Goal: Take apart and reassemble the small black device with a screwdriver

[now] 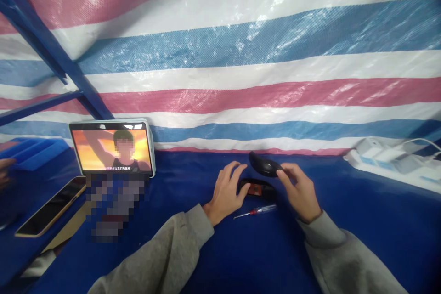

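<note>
My right hand (pixel 302 189) pinches one end of a glossy black curved shell (pixel 264 166), raised above the blue table. Below it lies a black housing (pixel 268 190) with an orange-brown part (pixel 255 189) showing inside. My left hand (pixel 228 189) is at the left end of this housing, thumb and fingers apart around that end; whether they press on it is hard to tell. A small screwdriver (pixel 259 211) with a clear and red handle rests on the table just in front of the housing, its tip pointing left.
A tablet (pixel 113 149) playing a video stands at the left, with a phone (pixel 51 206) beside it. Another person's hand (pixel 4 171) is at the far left near a blue tray (pixel 41 152). A white power strip (pixel 396 165) with chargers lies at the right.
</note>
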The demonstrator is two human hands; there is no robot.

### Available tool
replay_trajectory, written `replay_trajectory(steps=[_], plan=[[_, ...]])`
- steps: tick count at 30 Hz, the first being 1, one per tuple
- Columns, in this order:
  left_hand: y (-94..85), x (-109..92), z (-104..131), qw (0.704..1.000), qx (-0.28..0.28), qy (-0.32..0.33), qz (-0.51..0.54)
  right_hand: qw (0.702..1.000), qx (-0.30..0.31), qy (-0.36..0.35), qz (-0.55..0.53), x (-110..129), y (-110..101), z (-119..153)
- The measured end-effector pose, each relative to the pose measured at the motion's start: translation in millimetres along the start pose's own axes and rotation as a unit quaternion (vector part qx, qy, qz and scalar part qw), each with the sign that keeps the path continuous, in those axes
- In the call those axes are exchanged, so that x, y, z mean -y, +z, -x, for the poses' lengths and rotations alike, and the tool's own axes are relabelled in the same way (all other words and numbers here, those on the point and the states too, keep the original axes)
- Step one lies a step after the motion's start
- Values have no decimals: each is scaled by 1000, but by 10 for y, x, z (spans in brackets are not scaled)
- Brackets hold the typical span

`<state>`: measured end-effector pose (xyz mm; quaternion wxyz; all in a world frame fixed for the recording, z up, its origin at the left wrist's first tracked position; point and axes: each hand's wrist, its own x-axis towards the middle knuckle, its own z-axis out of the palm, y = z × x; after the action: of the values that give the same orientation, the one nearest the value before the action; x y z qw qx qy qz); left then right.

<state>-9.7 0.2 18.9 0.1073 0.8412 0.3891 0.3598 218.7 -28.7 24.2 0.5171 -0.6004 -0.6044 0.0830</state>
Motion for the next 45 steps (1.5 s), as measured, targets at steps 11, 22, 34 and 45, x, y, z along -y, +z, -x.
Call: replay_trajectory(steps=[11,22,34,45], plan=[[15,45,-31,996,18,90,-4,970,86,152,-167,117,-71,-67],[-31,94,-56,988,125,23,87,971,186,-129,71,-45,-131,31],[-11,126,-110,968,206,-43,138,948,232,-162,146,10,-152,15],[25,121,-96,973,181,-52,136,933,300,-157,120,-111,-54,54]])
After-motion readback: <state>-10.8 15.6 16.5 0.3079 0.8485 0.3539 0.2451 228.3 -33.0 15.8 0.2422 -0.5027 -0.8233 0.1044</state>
